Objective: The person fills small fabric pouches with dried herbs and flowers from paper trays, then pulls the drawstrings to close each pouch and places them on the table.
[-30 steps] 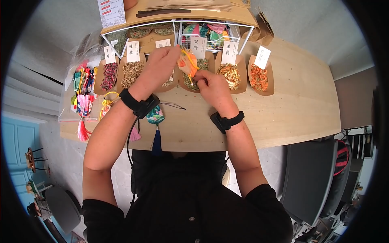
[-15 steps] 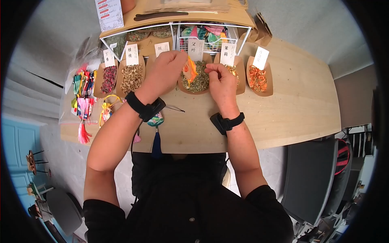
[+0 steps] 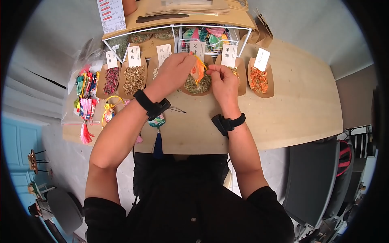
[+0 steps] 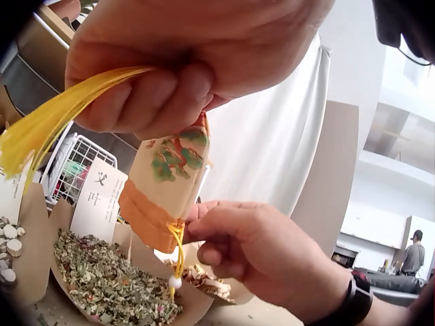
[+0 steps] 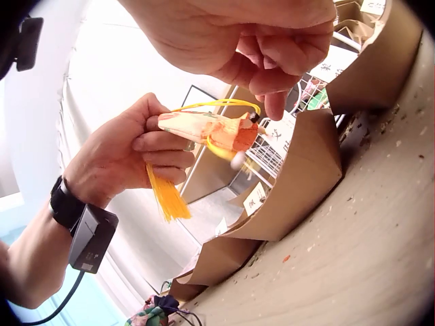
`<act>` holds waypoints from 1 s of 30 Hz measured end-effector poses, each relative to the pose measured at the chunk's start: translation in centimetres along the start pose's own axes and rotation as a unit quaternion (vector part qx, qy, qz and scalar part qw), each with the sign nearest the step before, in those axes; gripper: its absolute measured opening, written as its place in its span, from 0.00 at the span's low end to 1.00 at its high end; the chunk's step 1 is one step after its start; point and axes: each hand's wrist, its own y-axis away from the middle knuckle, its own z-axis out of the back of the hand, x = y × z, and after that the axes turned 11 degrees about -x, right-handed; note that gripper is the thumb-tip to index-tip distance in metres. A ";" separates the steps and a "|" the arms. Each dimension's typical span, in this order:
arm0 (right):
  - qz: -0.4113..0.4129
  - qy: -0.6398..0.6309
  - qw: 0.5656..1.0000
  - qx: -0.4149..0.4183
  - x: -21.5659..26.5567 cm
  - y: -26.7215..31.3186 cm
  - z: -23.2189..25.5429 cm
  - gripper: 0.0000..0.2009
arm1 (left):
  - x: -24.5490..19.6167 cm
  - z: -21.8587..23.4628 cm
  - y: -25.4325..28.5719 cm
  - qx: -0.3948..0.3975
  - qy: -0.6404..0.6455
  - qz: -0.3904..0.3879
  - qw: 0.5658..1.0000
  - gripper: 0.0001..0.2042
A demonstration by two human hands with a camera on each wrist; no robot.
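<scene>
A small orange and cream pouch [image 3: 197,72] with a green tree print hangs upside down over the tray of green dried leaves [image 3: 197,85]. My left hand [image 3: 172,73] grips its tassel end; the yellow tassel [image 5: 167,193] hangs out of the curled fingers in the right wrist view. At the pouch's lower end, a yellow cord with a white bead [image 4: 175,282] dangles. My right hand [image 3: 225,85] is beside that end, its thumb and forefinger close to the cord, the fingers bent. Whether they pinch the cord is hard to tell.
Paper trays of dried flowers [image 3: 259,80] and twigs [image 3: 134,78] stand in a row with label cards. Behind is a shelf [image 3: 154,20] with a wire basket. Tasselled sachets [image 3: 86,106] lie at the left, and a green pouch with a blue tassel [image 3: 158,146] lies near the front edge.
From a second ago, both hands came down somewhat with the pouch. The right hand drew off from the pouch's cord, then came back close to it.
</scene>
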 end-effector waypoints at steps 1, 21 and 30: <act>-0.028 -0.014 0.999 0.011 -0.3 0.1 -0.1 0.10 | 0.0 0.3 0.2 0.004 0.030 0.010 0.999 0.21; -0.140 -0.110 0.948 0.265 5.4 4.9 -0.6 0.07 | 2.6 7.9 12.9 0.105 0.204 0.097 0.969 0.16; -0.092 -0.103 0.917 0.375 12.4 10.2 -6.2 0.13 | 5.9 17.0 19.6 -0.126 0.121 0.140 0.975 0.16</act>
